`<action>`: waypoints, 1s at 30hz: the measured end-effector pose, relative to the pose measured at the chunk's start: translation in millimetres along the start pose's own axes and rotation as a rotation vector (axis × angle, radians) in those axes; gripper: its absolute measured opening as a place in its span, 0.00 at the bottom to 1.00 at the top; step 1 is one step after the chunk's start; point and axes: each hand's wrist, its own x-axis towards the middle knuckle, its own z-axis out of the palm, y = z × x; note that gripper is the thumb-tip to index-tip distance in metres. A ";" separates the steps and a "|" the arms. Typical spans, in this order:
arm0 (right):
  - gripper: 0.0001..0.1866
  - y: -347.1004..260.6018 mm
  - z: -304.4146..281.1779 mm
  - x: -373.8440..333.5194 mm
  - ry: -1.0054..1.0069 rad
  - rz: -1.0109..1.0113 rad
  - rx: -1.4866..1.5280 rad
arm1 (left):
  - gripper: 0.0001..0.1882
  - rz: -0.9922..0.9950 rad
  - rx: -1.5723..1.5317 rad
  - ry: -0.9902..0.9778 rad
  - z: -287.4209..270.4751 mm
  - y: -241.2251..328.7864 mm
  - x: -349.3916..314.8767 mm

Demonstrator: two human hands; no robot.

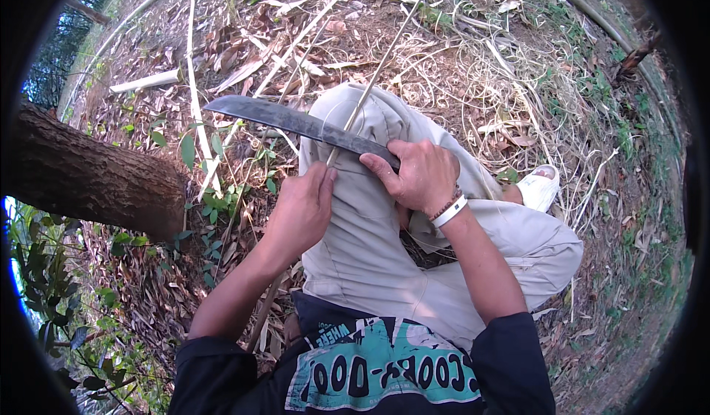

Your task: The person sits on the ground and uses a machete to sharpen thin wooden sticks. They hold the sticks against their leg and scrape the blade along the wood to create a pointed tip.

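**Knife point(296, 121) crosses thin strip point(384, 63) over pale trousers point(355, 208)**

The right hand point(423, 174), a white band point(450, 212) at its wrist, is wrapped about the knife's handle end; the dark blade points between nine and ten o'clock. The left hand point(302, 206) is closed on the near end of the strip, which runs out toward one o'clock and meets the blade just beyond the fingers. A tree trunk point(96, 171) leans in at nine o'clock, a white sandal point(538, 189) sits at three, and curly shavings point(462, 78) litter the ground between one and two.
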 end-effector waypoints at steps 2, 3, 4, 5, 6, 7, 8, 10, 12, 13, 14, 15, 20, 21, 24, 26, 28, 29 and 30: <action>0.36 -0.8 6.6 -5.5 0.009 -0.040 -0.015 | 0.13 -0.050 0.003 -0.039 -4.9 2.9 -12.8; 0.36 0.6 8.6 -5.0 0.033 -0.013 0.015 | 0.13 -0.076 0.004 -0.058 -6.5 3.5 -21.3; 0.36 3.8 7.5 -1.3 0.058 0.015 0.050 | 0.14 -0.124 -0.071 -0.051 -5.6 3.3 -35.7; 0.36 9.8 6.2 4.7 0.090 0.048 0.080 | 0.13 -0.147 -0.074 -0.068 -5.7 3.6 -53.1; 0.36 17.9 4.7 14.1 0.077 0.067 0.118 | 0.13 -0.171 -0.077 -0.084 -7.0 3.7 -74.6; 0.37 23.9 2.1 20.8 0.077 0.073 0.164 | 0.11 -0.200 -0.054 -0.126 -9.4 3.0 -95.7; 0.38 26.4 0.8 25.9 0.055 0.092 0.176 | 0.10 -0.227 -0.028 -0.167 -14.1 0.6 -117.7; 0.38 26.9 -2.4 27.1 0.003 0.122 0.185 | 0.09 -0.200 0.062 -0.179 -17.9 -20.9 -167.0; 0.39 23.5 -6.2 29.3 -0.065 0.135 0.174 | 0.09 -0.247 0.107 -0.225 -32.6 -33.6 -209.9; 0.39 25.5 -5.9 30.0 -0.050 0.135 0.208 | 0.08 -0.271 0.158 -0.246 -39.2 -38.8 -231.5; 0.40 29.4 -5.0 31.3 -0.034 0.130 0.241 | 0.08 -0.292 0.208 -0.262 -43.5 -44.1 -252.1; 0.41 36.7 -11.3 32.8 -0.009 0.135 0.273 | 0.07 -0.281 0.175 -0.254 -46.8 -48.2 -268.3; 0.33 98.9 -55.7 53.0 -0.167 0.500 1.434 | 0.11 -0.321 -0.089 -0.221 -51.5 -43.5 -256.6; 0.31 115.8 -66.6 52.0 -0.241 0.320 1.785 | 0.12 -0.345 -0.181 -0.223 -49.3 -38.8 -233.3; 0.24 141.7 -78.0 46.5 -0.042 0.213 2.220 | 0.19 -0.597 -0.758 -0.344 -42.7 -26.5 -162.1; 0.17 161.5 -71.4 32.4 -0.029 0.314 2.192 | 0.19 -0.615 -0.947 -0.356 -36.4 -24.5 -130.2; 0.13 176.9 -61.3 12.3 -0.081 0.426 2.084 | 0.19 -0.626 -1.061 -0.366 -33.1 -23.2 -106.8; 0.12 179.2 -58.7 1.1 -0.089 0.493 2.018 | 0.19 -0.617 -1.063 -0.373 -29.9 -24.2 -97.4; 0.11 177.7 -53.1 -4.8 -0.099 0.543 2.027 | 0.19 -0.606 -1.059 -0.374 -26.8 -26.6 -89.9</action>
